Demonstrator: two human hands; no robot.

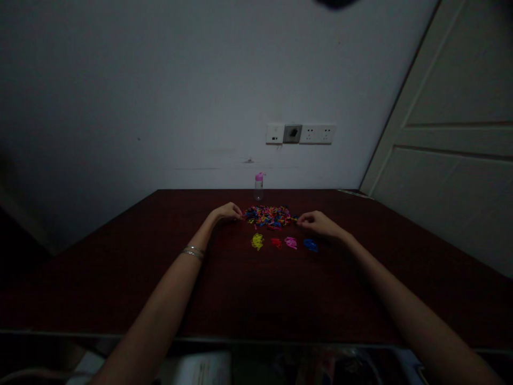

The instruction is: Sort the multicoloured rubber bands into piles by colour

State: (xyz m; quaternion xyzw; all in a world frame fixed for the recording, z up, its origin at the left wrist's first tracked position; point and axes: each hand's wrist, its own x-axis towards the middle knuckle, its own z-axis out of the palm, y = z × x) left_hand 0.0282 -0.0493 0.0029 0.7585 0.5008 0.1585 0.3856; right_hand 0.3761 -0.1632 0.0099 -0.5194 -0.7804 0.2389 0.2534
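A mixed heap of small, many-coloured rubber bands [269, 216] lies on the dark red-brown table. At its left edge is my left hand [228, 211], fingers closed in a pinch at the bands; whatever they grip is too small to make out. My right hand [316, 221] pinches at the heap's right edge, its fingertips beside a yellow bit, and I cannot tell whether it holds that. In front of the heap, sorted by colour, lie a yellow pile [257, 241], a small red pile [276, 243], a pink pile [290, 243] and a blue pile [310, 245].
A clear bottle with a pink cap [258, 187] stands behind the heap, near the wall. Sockets and switches [300, 134] are set in the wall above. A pale panelled door [449, 160] rises at the right. The table's front edge [280, 340] runs below my forearms.
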